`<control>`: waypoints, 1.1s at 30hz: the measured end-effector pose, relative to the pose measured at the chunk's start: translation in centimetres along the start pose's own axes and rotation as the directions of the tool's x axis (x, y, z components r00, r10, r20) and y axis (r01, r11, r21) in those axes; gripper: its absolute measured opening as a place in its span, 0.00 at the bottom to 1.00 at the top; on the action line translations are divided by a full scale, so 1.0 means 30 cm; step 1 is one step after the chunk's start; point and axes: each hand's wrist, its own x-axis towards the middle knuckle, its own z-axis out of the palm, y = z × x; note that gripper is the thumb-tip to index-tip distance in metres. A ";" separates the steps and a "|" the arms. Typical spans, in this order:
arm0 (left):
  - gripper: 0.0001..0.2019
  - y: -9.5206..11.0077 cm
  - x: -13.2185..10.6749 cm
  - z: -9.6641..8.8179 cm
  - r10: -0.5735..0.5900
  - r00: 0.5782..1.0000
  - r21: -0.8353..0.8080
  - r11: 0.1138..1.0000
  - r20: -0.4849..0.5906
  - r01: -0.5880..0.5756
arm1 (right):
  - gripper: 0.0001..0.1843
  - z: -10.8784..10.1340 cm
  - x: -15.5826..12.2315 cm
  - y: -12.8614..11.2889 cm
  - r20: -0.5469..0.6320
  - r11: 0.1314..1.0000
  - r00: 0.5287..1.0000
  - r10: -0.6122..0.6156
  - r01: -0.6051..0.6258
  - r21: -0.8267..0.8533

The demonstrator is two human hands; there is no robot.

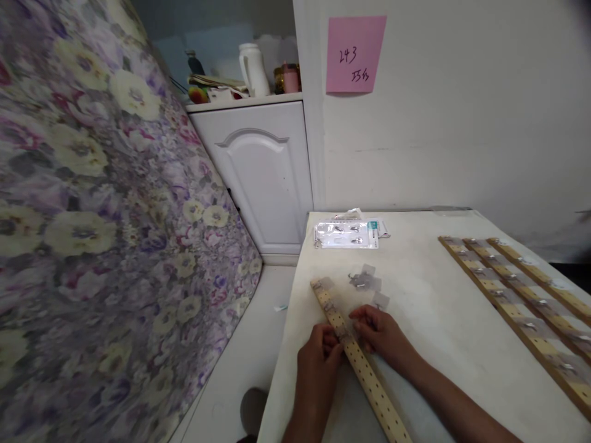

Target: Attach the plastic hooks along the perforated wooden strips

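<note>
Head view: at work over a holed strip (369, 378) slanting across a white table (415, 264), with the left hand (318, 363) curled at its left edge and the right hand (383, 335) just beside the opposite edge, fingers bent on both, impossible to tell if clamped on anything. Set among loose hooks (367, 280) right of the strip's far end, three hook-bearing strips (512, 312) along the table's right side, and packs (346, 235) toward its back. Backed by a cabinet (263, 178) and a pink note (356, 55) on the wall (438, 123).
</note>
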 end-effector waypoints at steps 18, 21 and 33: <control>0.08 -0.010 0.003 0.010 0.012 1.000 -0.029 1.000 -0.002 -0.012 | 0.09 -0.002 0.001 0.004 -0.009 1.000 1.000 -0.009 0.009 -0.021; 0.08 -0.018 0.004 0.012 0.009 1.000 -0.056 0.998 0.004 -0.009 | 0.08 -0.003 0.000 0.001 -0.007 1.000 1.000 -0.009 0.008 -0.022; 0.09 -0.021 0.005 0.012 0.017 1.000 -0.036 0.999 0.010 -0.017 | 0.08 0.000 0.004 0.005 0.004 1.000 1.000 0.002 -0.003 0.015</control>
